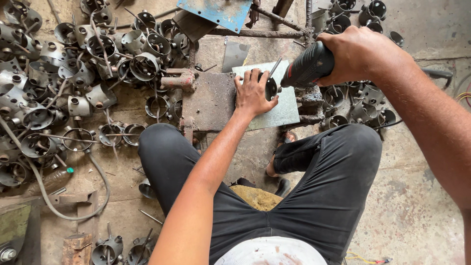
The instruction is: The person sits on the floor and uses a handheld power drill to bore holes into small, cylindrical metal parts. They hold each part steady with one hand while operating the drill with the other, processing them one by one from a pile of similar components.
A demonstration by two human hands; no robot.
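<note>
Near the upper middle of the frame, the left hand (252, 93) lies flat, fingers spread, pressing on a small round dark metal cup (271, 88) that sits on a pale galvanised sheet-metal plate (284, 110); it holds the cup down rather than pinching it. The right hand (360, 54), at the upper right, is wrapped tight around the black body of a handheld power drill (309, 66). The drill's long axis slants from upper right down to lower left, its thin bit (275, 66) aimed at the cup just past the left fingertips. So the cup lies directly below and left of the drill's nose, touching the left hand, while the right hand stands well apart, up the tool's body. The plate rests on a rusty brown steel block (211, 100). A heap of grey round metal cups with welded rods (73, 73) fills the upper left; more lie at the upper right (363, 103). The person's black trousers (324, 191) fill the lower middle.
</note>
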